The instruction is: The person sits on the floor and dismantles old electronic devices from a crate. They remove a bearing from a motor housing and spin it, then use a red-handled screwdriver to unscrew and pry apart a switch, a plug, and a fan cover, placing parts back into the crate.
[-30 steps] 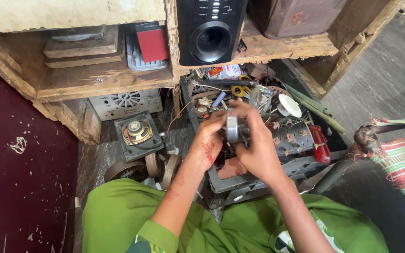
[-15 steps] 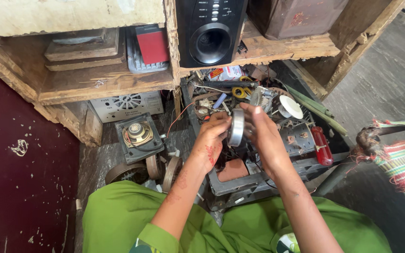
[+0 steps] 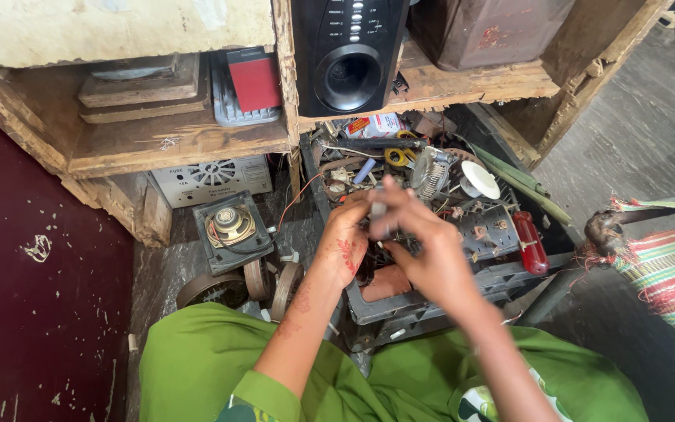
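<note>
My two hands meet over a black plastic crate [image 3: 400, 309] full of circuit boards, wires and motor parts. My left hand [image 3: 344, 244] grips a small round grey metal part [image 3: 378, 209] from the left. My right hand [image 3: 425, 252] closes over the same part from the right, its fingers blurred and covering most of it. Only a narrow grey sliver of the part shows between the fingers. Green-clothed knees fill the bottom of the view, under my forearms.
A black speaker box [image 3: 349, 74] and a red box [image 3: 255, 78] stand on a rough wooden shelf [image 3: 173, 144]. A loose speaker driver [image 3: 230, 227] and a white vented case [image 3: 208, 176] lie to the left. A striped cloth [image 3: 666, 258] hangs at the right.
The hands have shifted slightly toward me and turned the round metal part. Its silver face, visible before, is now covered by my right hand's fingers.
</note>
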{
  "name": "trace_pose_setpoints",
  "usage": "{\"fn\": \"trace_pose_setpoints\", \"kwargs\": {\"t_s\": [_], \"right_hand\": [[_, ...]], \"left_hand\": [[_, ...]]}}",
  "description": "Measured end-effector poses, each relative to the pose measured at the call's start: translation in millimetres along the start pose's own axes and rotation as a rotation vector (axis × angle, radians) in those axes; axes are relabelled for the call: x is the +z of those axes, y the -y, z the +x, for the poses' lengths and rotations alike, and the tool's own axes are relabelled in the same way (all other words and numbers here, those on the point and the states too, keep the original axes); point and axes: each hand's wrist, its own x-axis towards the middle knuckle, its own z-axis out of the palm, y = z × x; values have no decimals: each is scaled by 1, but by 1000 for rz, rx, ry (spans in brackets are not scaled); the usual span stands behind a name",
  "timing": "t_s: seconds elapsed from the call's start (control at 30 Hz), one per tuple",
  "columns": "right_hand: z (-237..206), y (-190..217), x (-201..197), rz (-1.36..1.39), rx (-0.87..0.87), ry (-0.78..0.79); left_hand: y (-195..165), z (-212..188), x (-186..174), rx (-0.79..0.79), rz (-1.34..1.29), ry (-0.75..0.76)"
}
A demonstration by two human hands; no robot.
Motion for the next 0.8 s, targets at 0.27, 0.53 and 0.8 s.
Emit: {"fn": "trace_pose_setpoints", "kwargs": {"t_s": [0.27, 0.53, 0.8], "right_hand": [[-38, 79, -122, -90, -240, 686], [-18, -9, -6, 436, 451, -336], [-44, -157, 28, 484, 746, -272]], "left_hand": [[-2, 4, 2, 19, 81, 26], [4, -5, 8, 10, 184, -48], [23, 9, 3, 129, 232, -157]]}}
